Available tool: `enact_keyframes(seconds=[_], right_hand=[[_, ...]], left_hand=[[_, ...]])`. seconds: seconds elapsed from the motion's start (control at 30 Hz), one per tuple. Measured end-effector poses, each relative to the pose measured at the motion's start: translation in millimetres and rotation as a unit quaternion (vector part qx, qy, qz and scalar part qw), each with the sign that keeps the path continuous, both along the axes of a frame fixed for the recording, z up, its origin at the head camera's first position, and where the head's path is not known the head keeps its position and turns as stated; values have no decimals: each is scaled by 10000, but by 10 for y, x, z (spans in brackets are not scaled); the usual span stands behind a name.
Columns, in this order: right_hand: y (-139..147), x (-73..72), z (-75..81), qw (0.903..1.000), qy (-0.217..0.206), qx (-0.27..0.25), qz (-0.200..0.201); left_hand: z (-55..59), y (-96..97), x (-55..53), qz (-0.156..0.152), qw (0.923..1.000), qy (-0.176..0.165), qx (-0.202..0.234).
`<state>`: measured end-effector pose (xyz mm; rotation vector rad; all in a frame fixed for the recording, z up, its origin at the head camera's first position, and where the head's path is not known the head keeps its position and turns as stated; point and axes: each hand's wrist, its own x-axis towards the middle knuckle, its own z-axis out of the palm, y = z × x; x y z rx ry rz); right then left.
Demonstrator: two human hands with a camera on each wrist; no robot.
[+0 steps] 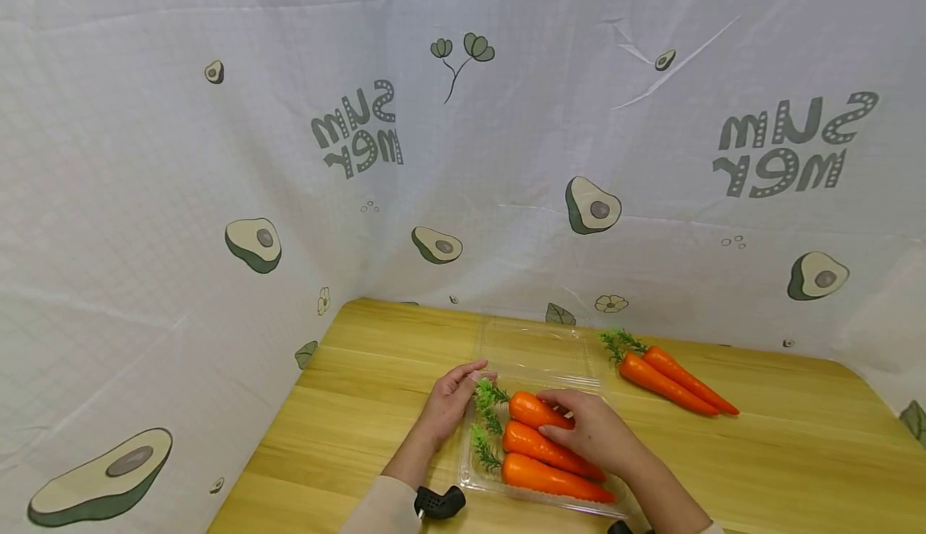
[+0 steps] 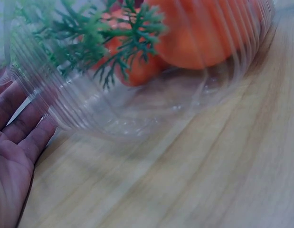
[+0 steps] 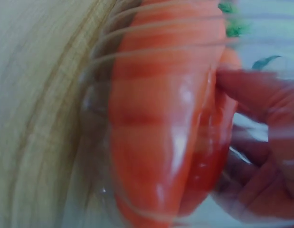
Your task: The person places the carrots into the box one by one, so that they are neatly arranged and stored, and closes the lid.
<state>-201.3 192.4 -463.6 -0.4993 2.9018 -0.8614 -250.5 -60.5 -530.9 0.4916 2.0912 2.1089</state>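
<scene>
A clear plastic box (image 1: 531, 502) holds three orange carrots with green leafy tops, lying side by side. My right hand (image 1: 595, 431) reaches in from the right and grips the farthest carrot (image 1: 528, 408) with thumb and fingers. Beside it lie the middle carrot (image 1: 538, 442) and the nearest carrot (image 1: 546, 476). At the box's far left corner, my left hand (image 1: 443, 409) has its fingers extended against the outer side. The left wrist view shows those fingers (image 2: 30, 121) by the ridged wall, under the carrot leaves (image 2: 128, 40).
The box's clear lid (image 1: 535, 349) lies folded back behind it. Two more carrots (image 1: 665, 385) rest together on the wooden table (image 1: 781, 453), right of the box. A printed white cloth (image 1: 506, 132) hangs along the back and left.
</scene>
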Motion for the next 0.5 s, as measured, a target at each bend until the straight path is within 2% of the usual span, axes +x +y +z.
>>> enact_keyframes(seconds=[0.2,0.5], right_hand=[[-3,-6,-18,9999,78,115,91],[-8,-10,-24,9999,-56,60,106]], left_hand=[[4,-10,4,-73,9999,-28,81],[14,-1,4,81,9994,-240,222]])
